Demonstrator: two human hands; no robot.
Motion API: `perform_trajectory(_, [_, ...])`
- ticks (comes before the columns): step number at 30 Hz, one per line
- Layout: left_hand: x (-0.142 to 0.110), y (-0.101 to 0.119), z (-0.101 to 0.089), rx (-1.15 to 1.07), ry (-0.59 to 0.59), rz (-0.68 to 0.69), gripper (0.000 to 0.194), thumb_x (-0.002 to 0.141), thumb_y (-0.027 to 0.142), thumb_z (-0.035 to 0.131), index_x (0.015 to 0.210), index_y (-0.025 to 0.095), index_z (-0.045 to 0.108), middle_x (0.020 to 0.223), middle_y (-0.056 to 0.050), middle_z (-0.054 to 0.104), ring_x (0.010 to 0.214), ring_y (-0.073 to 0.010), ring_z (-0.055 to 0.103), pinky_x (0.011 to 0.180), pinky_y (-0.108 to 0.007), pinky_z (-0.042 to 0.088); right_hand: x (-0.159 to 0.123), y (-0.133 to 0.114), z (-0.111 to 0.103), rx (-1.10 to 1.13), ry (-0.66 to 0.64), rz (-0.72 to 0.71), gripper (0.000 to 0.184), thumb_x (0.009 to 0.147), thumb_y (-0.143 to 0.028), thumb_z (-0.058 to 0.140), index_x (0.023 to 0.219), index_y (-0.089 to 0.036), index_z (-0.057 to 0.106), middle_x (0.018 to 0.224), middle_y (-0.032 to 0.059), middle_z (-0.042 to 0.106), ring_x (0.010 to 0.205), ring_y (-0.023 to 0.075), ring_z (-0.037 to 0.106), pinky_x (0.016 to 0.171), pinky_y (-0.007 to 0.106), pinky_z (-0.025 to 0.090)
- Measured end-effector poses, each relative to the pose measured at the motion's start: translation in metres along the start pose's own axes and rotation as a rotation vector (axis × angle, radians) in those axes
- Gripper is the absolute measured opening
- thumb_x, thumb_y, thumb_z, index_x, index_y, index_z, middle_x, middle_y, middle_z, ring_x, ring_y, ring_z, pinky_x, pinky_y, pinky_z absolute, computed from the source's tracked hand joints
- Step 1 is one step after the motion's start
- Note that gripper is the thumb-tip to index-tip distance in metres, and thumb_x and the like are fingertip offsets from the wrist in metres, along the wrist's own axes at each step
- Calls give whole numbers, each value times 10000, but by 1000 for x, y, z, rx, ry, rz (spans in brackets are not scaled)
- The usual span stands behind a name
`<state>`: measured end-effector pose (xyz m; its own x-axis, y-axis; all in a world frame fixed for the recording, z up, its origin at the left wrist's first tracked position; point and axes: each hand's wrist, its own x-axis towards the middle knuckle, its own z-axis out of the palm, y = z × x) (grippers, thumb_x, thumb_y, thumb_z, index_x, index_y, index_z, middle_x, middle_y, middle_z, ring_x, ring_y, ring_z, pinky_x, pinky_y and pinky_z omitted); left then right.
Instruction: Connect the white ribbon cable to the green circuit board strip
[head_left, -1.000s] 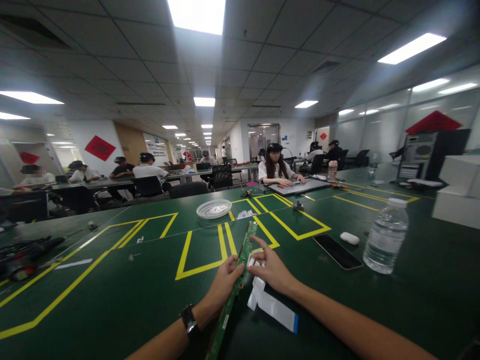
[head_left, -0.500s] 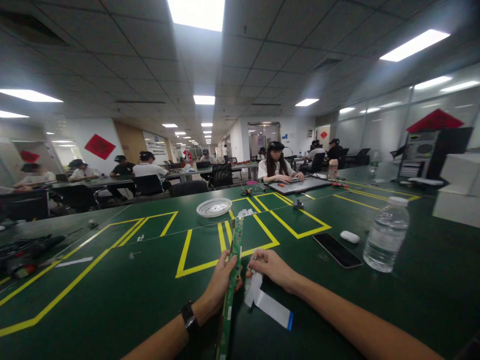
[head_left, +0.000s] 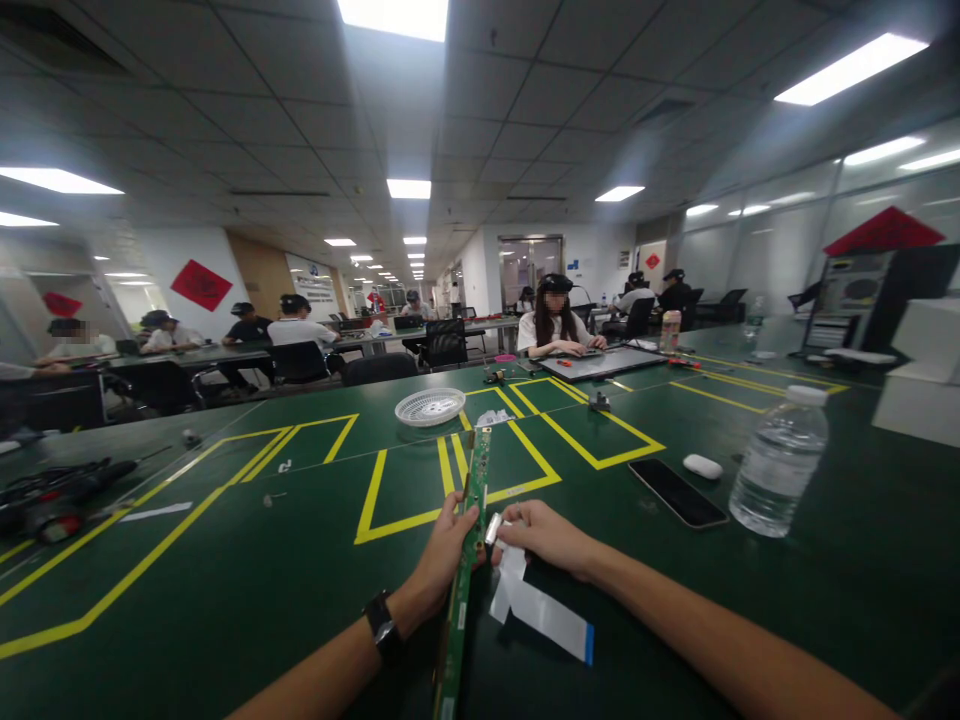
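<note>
My left hand [head_left: 442, 553] is closed around a long, narrow green circuit board [head_left: 455, 625], thumb on its face. The board stands on edge, running from the bottom of the view away from me. Just right of it, my right hand [head_left: 546, 538] pinches one end of a white flat ribbon cable [head_left: 551, 620]. That cable is folded, and its free end with a blue tip hangs toward the lower right. The pinched end is close beside the board; I cannot tell whether they touch.
On the green table [head_left: 247, 610] lie a white plastic basket [head_left: 430, 408], a black phone [head_left: 677, 493], a white earbud case [head_left: 703, 467] and a water bottle [head_left: 780, 462]. Tools with cords [head_left: 67, 495] lie at the left. Opposite sits a person [head_left: 555, 325] at a flat panel.
My right hand has turned slightly, and the cable's pinched end now shows as a bright strip near the board. My left hand still holds the board.
</note>
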<state>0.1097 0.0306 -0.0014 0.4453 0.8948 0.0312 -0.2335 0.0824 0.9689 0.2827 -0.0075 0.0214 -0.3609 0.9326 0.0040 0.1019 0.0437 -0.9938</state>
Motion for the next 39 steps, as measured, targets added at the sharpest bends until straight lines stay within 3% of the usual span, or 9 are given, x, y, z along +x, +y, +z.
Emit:
perform_trajectory(15, [-1,-5,-2,5,-90,6,424,828,499,593,1105,223,428,666,34,617,448,-78,527,422,-157,399,7,5,-15,26,223,0,388,751,-502,648,701,-118,619,585,-4,604,488,86,477,500,212,329])
perform_trajectory(26, [-4,-4,0,18,-156,29,450,819,503,603,1124,210,452,806,-12,657,488,-70,530,458,-166,408,4,-1,-13,35,209,-21,405,743,-510,658,660,-116,623,565,-1,591,494,90,476,513,222,336])
perform_trajectory(39, [-4,-2,-1,34,-155,17,443,835,503,578,1137,215,427,759,-6,658,478,-84,541,439,-169,403,4,2,-16,19,210,-21,374,767,-474,645,681,-111,631,602,9,613,521,93,497,527,216,347])
